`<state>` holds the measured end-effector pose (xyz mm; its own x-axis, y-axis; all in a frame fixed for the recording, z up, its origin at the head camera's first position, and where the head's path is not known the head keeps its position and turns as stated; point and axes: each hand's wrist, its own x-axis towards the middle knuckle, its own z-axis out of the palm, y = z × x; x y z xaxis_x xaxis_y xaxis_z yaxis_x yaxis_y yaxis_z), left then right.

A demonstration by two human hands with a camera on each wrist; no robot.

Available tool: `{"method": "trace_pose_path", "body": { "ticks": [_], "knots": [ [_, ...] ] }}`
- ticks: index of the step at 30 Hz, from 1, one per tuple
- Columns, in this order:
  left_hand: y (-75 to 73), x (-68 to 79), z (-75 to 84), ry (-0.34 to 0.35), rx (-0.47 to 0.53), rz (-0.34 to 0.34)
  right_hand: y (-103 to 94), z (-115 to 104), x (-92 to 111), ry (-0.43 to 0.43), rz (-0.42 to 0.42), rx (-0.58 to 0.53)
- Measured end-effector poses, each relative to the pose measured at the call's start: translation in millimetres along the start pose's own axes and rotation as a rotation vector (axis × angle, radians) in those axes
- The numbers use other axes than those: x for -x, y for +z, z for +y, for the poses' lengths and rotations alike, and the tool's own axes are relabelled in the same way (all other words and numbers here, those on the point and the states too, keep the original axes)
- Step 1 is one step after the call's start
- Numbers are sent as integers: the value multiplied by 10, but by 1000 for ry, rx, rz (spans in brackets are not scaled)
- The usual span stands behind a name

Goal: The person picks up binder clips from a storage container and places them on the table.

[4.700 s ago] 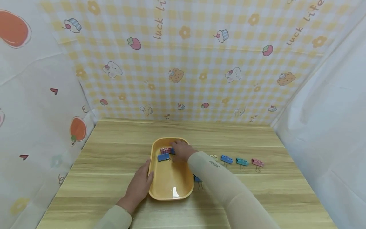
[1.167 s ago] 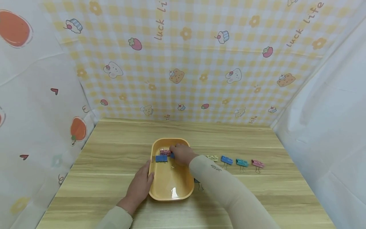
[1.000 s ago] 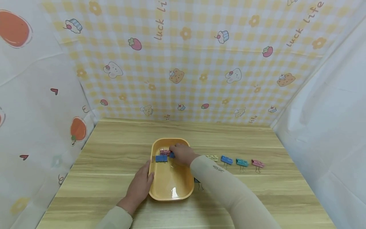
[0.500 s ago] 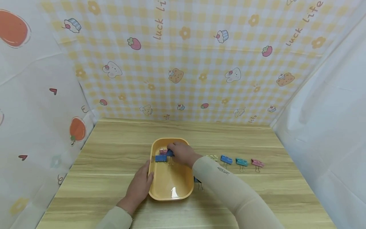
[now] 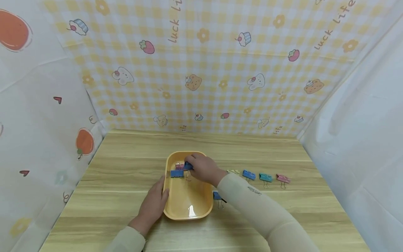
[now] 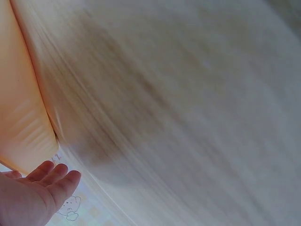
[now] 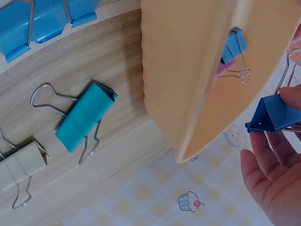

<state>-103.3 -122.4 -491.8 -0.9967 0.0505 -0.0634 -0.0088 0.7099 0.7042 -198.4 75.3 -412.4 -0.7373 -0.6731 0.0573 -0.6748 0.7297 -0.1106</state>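
Note:
My right hand (image 5: pixel 203 168) pinches a dark blue binder clip (image 7: pixel 275 113) between thumb and fingers, over the far end of a yellow plastic bin (image 5: pixel 189 218). Within the bin lie a blue binder clip (image 5: pixel 177 173) and a pink one (image 5: pixel 179 166), partly covered by the held clip in the head view. My left hand (image 5: pixel 152 202) rests along the bin's left wall, fingers extended. In the left wrist view those fingers (image 6: pixel 59 181) reach forward beside the bin's outer side.
Right of the bin, binder clips lie on the wooden table (image 5: pixel 126 157): pale yellow (image 5: pixel 233 172), blue (image 5: pixel 249 174), teal (image 5: pixel 266 177) and pink (image 5: pixel 283 178). Another blue clip (image 5: pixel 217 195) sits against the bin's right side. A teal clip (image 7: pixel 87 115) shows in the right wrist view.
My right hand has shifted slightly up and right in the head view with the dark blue clip, showing more of it. Earlier, the blue clip in the bin slid a little left. My left hand stays put.

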Motion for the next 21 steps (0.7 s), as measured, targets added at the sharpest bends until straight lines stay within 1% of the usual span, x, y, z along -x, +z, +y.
{"method": "trace_pose_path", "body": {
  "ticks": [5,13,16,21],
  "knots": [
    [-7,0,4,-4,5,-7,-61,3,40,-16,29,-13],
    [-8,4,5,1,-4,-8,-93,64,131,-30,67,-12],
    [-12,7,11,1,-5,-9,-109,98,177,-20,71,-27],
    [-15,9,15,2,3,-15,-98,175,252,-9,78,-17]
  ]
}}
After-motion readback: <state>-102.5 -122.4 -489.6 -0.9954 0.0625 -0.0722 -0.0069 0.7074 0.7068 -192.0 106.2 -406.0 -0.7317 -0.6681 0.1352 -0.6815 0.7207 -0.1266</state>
